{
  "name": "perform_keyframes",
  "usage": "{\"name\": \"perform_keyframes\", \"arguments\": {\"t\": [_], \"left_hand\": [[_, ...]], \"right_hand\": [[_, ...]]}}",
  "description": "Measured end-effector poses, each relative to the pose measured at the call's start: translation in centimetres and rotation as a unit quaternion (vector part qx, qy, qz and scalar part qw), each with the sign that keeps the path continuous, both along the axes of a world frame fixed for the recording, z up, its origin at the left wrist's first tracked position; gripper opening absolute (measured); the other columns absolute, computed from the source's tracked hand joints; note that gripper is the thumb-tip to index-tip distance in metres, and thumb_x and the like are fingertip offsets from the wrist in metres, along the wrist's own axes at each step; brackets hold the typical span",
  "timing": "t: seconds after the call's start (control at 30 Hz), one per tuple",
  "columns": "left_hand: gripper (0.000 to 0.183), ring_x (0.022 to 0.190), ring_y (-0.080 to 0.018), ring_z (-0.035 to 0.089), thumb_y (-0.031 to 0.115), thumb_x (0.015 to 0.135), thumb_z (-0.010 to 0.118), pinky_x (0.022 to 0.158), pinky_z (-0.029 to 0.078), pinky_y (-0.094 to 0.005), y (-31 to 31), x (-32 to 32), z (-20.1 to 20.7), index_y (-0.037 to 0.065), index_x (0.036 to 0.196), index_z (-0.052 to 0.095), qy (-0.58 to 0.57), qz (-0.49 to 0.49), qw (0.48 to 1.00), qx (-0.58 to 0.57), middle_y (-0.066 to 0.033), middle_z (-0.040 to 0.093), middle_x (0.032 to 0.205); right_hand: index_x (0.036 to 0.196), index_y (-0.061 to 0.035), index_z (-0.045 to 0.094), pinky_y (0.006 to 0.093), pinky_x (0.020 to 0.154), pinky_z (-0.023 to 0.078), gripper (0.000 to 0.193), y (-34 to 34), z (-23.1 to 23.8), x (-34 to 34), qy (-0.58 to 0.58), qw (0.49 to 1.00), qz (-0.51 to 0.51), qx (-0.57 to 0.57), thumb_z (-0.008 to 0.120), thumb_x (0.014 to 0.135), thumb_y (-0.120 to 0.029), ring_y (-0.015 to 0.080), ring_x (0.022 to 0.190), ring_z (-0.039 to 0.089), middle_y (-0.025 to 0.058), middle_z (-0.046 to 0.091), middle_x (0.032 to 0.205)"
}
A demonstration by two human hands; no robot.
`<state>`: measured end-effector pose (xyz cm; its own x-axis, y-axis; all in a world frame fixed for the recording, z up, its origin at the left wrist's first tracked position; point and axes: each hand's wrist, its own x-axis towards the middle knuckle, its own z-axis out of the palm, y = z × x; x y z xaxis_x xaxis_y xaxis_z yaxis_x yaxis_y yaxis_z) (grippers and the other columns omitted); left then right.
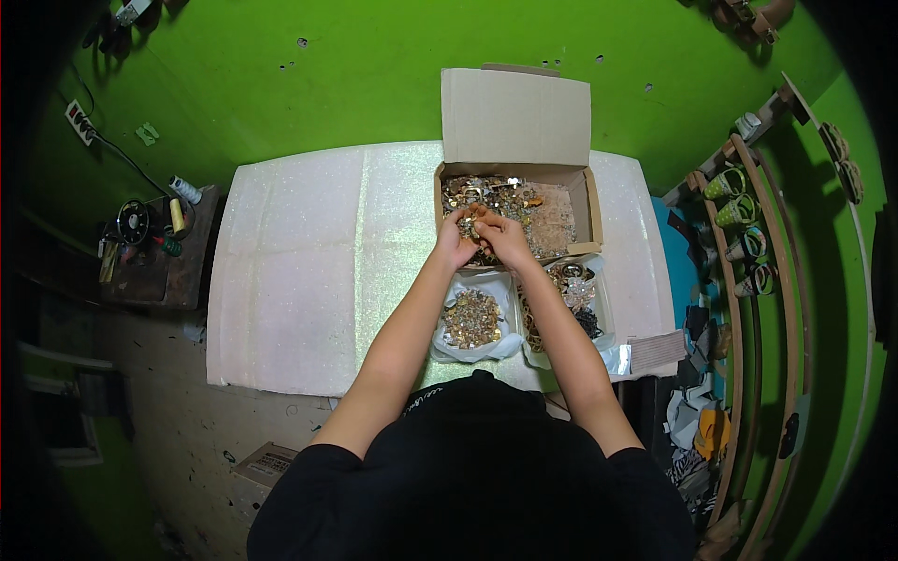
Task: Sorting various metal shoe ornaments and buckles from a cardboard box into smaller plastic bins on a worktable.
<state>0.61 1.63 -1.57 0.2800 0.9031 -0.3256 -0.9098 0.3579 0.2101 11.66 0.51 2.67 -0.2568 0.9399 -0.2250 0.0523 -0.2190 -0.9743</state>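
Over a cardboard box [597,213] of small shiny metal pieces [524,192], my two hands meet, fingertips close together. Cupped at the box's near left part, my left hand [455,241] seems to hold a few of these pieces. My right hand [506,241] is bent in beside it, with thumb and fingers pinched; what lies between them is too small to make out. Just below my wrists sits a container lined with a white plastic bag [507,346], with a heap of small gold and silver bits [471,318] in it. My right forearm crosses above a pale tray [603,304] of rings, clear and black pieces.
The box lid [516,117] stands upright at the back. A pale glittery cloth [290,271] covers the table. A grey-brown flat piece [655,349] lies at its right front edge. A wooden rack [734,374] stands right; a small side table [173,285] with spools stands left.
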Motion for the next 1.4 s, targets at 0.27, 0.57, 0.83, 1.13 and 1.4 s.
{"name": "perform_keyframes", "arguments": {"t": [0.27,0.57,0.83,1.13,1.4], "left_hand": [[0.020,0.081,-0.0223,0.052,0.016,0.083,0.034,0.073,0.045,-0.0353,0.2,0.2,-0.1,0.002,0.086,0.048,-0.012,0.033,0.999,0.003,-0.0105,0.052,0.083],[0.020,0.088,-0.0255,0.050,0.014,0.085,0.032,0.081,0.045,-0.0365,0.2,0.1,-0.1,-0.002,0.087,0.045,-0.081,0.042,0.996,-0.011,-0.0140,0.049,0.087],[0.020,0.086,-0.0253,0.051,0.014,0.085,0.032,0.082,0.045,-0.0379,0.3,0.1,-0.3,-0.001,0.086,0.045,-0.102,0.037,0.994,-0.015,-0.0133,0.050,0.086],[0.013,0.087,-0.0246,0.051,0.009,0.081,0.038,0.080,0.046,-0.0349,-0.1,0.1,0.7,-0.002,0.084,0.046,-0.090,0.039,0.995,-0.017,-0.0134,0.050,0.087],[0.022,0.093,-0.0215,0.050,0.015,0.083,0.033,0.072,0.046,-0.0295,0.0,0.4,0.8,-0.001,0.091,0.046,-0.013,0.023,0.999,0.024,-0.0122,0.052,0.092]], "right_hand": [[0.092,-0.0005,0.052,0.0180,0.047,0.041,0.018,-1.2,0.6,1.0,0.142,0.984,0.005,-0.106,0.049,0.082,-0.014,0.0053,0.050,0.043,-0.0009,0.049,0.068],[0.092,0.0023,0.056,0.0202,0.050,0.042,0.019,-3.8,2.1,4.4,-0.093,0.984,0.152,-0.032,0.053,0.078,-0.010,0.0073,0.054,0.047,0.0033,0.055,0.070],[0.093,-0.0017,0.059,0.0215,0.051,0.042,0.019,-5.2,1.7,4.9,-0.124,0.967,0.220,-0.030,0.052,0.075,-0.004,0.0069,0.054,0.047,0.0033,0.057,0.071],[0.086,0.0000,0.059,0.0243,0.065,0.043,0.017,-5.0,0.7,3.5,-0.185,0.941,0.263,0.105,0.054,0.071,-0.004,0.0112,0.069,0.054,0.0082,0.059,0.072],[0.083,-0.0011,0.059,0.0295,0.065,0.043,0.016,-0.2,2.4,1.7,-0.258,0.919,0.024,0.299,0.054,0.071,-0.010,0.0224,0.069,0.056,0.0124,0.057,0.072]]}}
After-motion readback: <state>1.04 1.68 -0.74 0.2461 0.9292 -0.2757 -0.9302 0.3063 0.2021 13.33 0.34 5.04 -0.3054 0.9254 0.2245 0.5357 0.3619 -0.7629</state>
